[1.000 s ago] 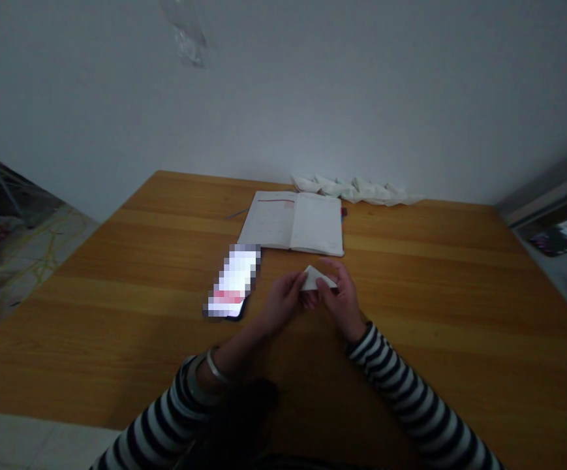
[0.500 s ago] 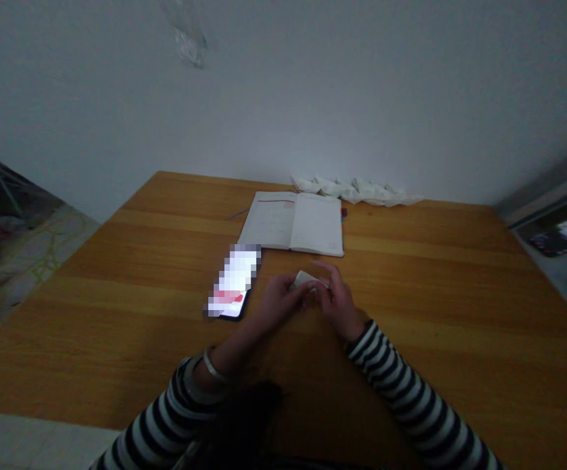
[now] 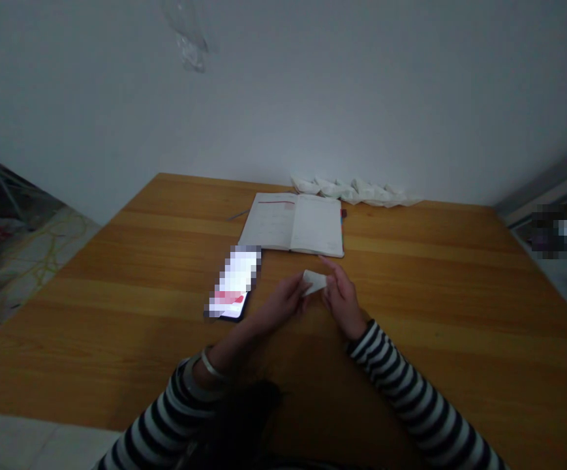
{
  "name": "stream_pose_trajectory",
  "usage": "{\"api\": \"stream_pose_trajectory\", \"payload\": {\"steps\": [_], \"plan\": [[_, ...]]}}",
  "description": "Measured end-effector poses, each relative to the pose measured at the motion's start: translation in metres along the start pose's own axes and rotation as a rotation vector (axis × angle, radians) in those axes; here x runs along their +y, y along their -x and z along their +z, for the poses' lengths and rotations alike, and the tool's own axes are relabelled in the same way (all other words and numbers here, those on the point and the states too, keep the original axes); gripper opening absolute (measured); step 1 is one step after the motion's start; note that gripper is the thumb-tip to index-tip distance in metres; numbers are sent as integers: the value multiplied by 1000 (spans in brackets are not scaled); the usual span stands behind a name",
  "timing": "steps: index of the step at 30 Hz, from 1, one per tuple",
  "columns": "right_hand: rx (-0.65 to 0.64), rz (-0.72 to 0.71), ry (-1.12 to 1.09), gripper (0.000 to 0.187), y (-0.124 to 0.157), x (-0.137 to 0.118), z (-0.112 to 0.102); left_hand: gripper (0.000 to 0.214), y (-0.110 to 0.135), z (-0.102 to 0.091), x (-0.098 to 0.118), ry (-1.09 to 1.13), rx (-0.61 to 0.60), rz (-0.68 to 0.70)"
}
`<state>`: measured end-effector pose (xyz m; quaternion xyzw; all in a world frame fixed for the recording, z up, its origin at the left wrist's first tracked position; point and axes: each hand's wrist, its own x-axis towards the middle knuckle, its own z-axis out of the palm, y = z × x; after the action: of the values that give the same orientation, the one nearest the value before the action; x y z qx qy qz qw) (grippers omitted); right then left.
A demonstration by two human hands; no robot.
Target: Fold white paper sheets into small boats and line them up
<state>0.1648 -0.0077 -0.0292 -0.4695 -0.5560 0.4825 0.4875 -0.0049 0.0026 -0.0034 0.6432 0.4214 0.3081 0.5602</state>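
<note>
A small piece of folded white paper point(image 3: 315, 281) is stretched between my two hands, above the table. My left hand point(image 3: 284, 301) pinches its left end between thumb and fingers. On the other side, my right hand point(image 3: 344, 297) grips the right end, with its index finger pointing out past the paper. Beyond my hands lies an open notebook point(image 3: 316, 222) with mostly blank pages. A phone point(image 3: 234, 282) with a lit, blurred screen rests left of my left hand.
Several folded white paper shapes point(image 3: 356, 190) stand in a row along the wall behind the notebook. A thin pen-like item point(image 3: 238, 214) sticks out left of the notebook. The wooden table point(image 3: 440, 281) meets the white wall point(image 3: 283, 91). A clear plastic bag point(image 3: 191, 49) hangs there.
My hands have drawn slightly apart, and more of the white paper shows between them. My right hand has shifted a little to the right. Notebook and phone stay put.
</note>
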Motion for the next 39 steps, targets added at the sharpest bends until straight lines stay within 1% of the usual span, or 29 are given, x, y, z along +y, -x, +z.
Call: {"api": "stream_pose_trajectory", "payload": {"steps": [3,5,7,8,12,14,17,20,22,24,28,30,32,34,37,39], "plan": [[85,18,-120,51,-3,1,-1,23,2,0,-1,174,-151,-22],[112,19,-172,50,-5,1,0,23,2,1,-1,255,-182,-26],[116,35,-209,53,-6,-1,1,27,1,1,-1,300,-173,-8],[92,50,-220,54,-6,-3,2,29,0,2,-1,312,-162,0],[-84,105,-236,45,-4,-14,6,39,-3,5,-4,301,-89,-25],[-89,111,-255,44,-2,-18,6,51,-3,7,-6,308,-60,-53],[-70,108,-285,42,-2,-20,6,75,-1,9,-7,334,-59,-80],[-68,100,-268,37,-4,-17,6,83,0,9,-7,287,-4,-83],[-57,88,-255,37,-5,-15,7,81,0,10,-7,246,62,-83],[-59,77,-252,38,-5,-12,9,78,-1,10,-7,245,103,-93],[-96,53,-255,40,-1,-8,10,73,-2,11,-6,330,86,-131],[-125,49,-236,43,1,-7,9,72,-2,11,-5,337,77,-136],[-124,51,-215,44,1,-6,8,72,-1,10,-4,283,96,-115],[-95,46,-227,43,1,-6,7,71,0,10,-2,188,117,-67],[-66,37,-270,38,-1,-6,7,56,1,9,-1,41,130,23],[-35,30,-261,37,-2,-8,7,46,1,8,0,-22,106,66]]}}
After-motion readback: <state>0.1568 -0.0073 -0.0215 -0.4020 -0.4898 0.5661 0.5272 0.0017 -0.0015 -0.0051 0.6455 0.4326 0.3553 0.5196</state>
